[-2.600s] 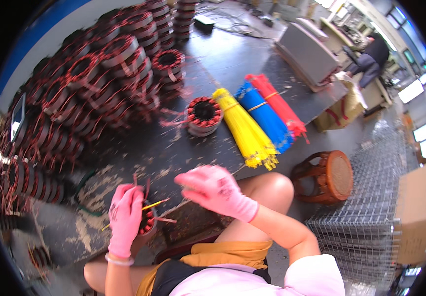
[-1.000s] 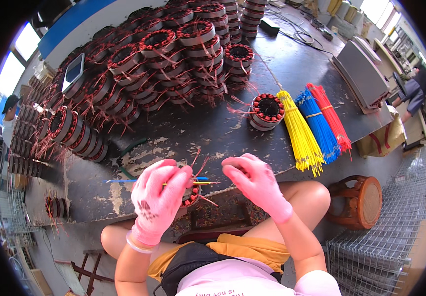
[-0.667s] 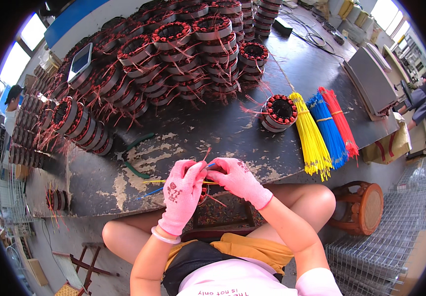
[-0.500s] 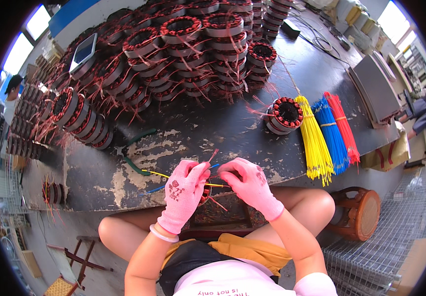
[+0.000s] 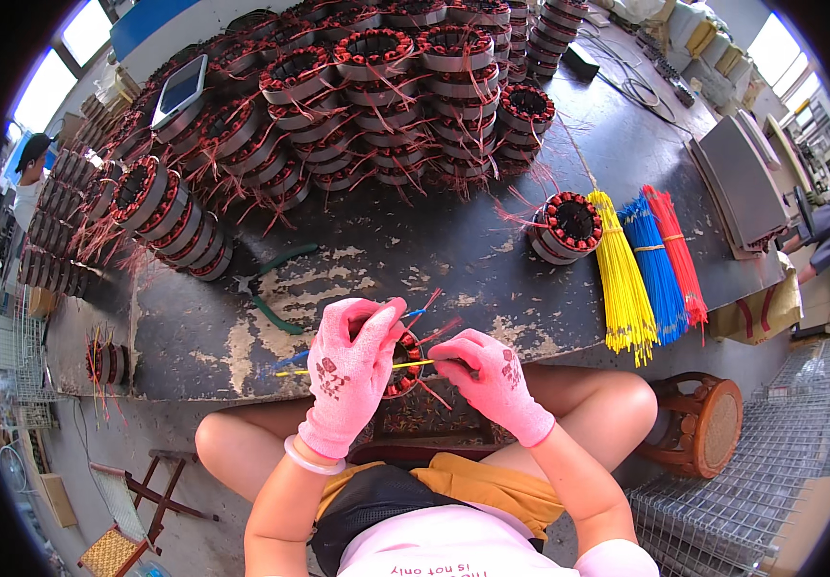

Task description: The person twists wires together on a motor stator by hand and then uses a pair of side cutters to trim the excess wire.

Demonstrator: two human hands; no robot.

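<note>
A small motor stator (image 5: 402, 377) with red windings sits at the table's front edge, between my hands and partly hidden by the left one. My left hand (image 5: 350, 363), in a pink glove, is closed with a blue wire (image 5: 417, 313) coming out at its fingertips beside thin reddish winding leads (image 5: 437, 300). A yellow wire (image 5: 405, 364) crosses the stator and passes beneath that hand, its far end showing to the left. My right hand (image 5: 485, 375), gloved likewise, pinches the yellow wire's right end between thumb and fingers.
Stacked stators (image 5: 376, 106) fill the table's back and left. Green-handled pliers (image 5: 275, 313) lie left of my hands. On the right are a lone stator (image 5: 567, 226) and bundled yellow (image 5: 621, 288), blue (image 5: 655, 279) and red wires (image 5: 679, 260). A wooden stool (image 5: 698, 423) stands beside my knee.
My right hand has come down from beside the blue wire's tip to the yellow wire's end. My left hand has risen slightly, with the blue wire still at its fingertips.
</note>
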